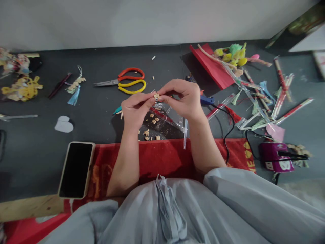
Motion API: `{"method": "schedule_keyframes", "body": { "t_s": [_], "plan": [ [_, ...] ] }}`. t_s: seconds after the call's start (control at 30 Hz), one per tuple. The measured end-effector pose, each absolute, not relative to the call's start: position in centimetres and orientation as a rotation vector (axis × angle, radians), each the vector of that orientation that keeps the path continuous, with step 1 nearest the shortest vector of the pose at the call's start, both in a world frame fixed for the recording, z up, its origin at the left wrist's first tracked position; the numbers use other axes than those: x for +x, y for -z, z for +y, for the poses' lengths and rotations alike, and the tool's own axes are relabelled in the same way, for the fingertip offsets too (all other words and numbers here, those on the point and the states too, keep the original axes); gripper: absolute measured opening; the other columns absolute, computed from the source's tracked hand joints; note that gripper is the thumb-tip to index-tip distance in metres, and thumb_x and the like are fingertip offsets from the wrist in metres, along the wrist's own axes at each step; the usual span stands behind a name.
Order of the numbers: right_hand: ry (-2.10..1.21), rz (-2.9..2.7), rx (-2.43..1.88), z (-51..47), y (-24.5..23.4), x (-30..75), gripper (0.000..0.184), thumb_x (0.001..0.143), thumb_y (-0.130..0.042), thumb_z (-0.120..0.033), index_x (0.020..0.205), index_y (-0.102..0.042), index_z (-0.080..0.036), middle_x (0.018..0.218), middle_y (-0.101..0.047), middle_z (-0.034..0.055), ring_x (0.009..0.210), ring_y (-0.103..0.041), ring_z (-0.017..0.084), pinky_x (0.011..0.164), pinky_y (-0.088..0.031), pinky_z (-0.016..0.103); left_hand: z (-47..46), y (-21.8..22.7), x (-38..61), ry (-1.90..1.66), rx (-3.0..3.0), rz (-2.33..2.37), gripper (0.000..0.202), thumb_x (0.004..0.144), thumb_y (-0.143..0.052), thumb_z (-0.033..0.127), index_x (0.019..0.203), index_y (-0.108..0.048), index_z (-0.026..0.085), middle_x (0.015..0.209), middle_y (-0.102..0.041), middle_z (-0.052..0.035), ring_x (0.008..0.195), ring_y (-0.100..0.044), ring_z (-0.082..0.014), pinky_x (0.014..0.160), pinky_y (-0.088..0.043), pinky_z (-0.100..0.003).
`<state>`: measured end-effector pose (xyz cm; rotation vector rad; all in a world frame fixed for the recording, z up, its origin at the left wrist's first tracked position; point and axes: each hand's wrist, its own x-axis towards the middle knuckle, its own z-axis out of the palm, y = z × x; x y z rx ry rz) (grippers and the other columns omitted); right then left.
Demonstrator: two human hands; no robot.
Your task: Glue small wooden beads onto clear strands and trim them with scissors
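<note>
My left hand and my right hand meet above the middle of the dark table. Between their fingertips they pinch a small pale wooden piece, which looks like a cluster of tiny blocks. Both hands are closed on it, with the fingers covering part of its edges. Below them lie several similar small wooden pieces among pale crumbs. A clear plastic sleeve with red in it is partly under my hands. Scissors with one red and one yellow handle lie just beyond my left hand.
A phone rests at the front left on a red towel. A blue-handled tool with a black cord lies right of my right hand. Plastic tubes and tassels crowd the right. A purple box and a tasselled charm also lie there.
</note>
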<state>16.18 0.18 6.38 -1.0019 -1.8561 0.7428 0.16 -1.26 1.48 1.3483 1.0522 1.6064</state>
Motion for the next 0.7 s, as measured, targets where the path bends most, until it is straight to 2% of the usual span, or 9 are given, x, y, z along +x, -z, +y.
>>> {"method": "schedule_keyframes", "body": {
  "t_s": [0.43, 0.6, 0.7],
  "plan": [
    [-0.665, -1.877, -1.001, 0.27, -6.11, 16.09, 0.013, 0.082, -0.064, -0.032, 0.08, -0.07, -0.021, 0.076, -0.067, 0.002, 0.07, -0.059, 0.012, 0.065, -0.048, 0.029, -1.5, -1.92, 0.29, -1.628, 1.403, 1.068, 0.014, 0.073, -0.074, 0.039, 0.084, -0.076, 0.031, 0.076, -0.074, 0.0014, 0.063, -0.066, -0.0098, 0.059, -0.055, -0.025],
    [-0.667, -1.866, -0.979, 0.56, -5.85, 16.28, 0.015, 0.084, -0.062, -0.033, 0.084, -0.07, -0.021, 0.081, -0.068, 0.0024, 0.076, -0.061, 0.013, 0.07, -0.05, 0.029, -1.51, -1.98, 0.65, -1.603, 1.343, 1.045, 0.017, 0.076, -0.072, 0.042, 0.087, -0.075, 0.029, 0.076, -0.072, 0.002, 0.056, -0.064, -0.0082, 0.052, -0.053, -0.022],
    [-0.69, -1.844, -0.961, 0.65, -5.62, 16.31, 0.016, 0.084, -0.063, -0.035, 0.085, -0.07, -0.021, 0.082, -0.068, 0.0017, 0.078, -0.063, 0.012, 0.072, -0.052, 0.029, -1.36, -1.84, 0.81, -1.609, 1.289, 0.993, 0.018, 0.073, -0.074, 0.041, 0.085, -0.074, 0.028, 0.081, -0.073, 0.0024, 0.06, -0.067, -0.0086, 0.055, -0.056, -0.022]
  ]
}}
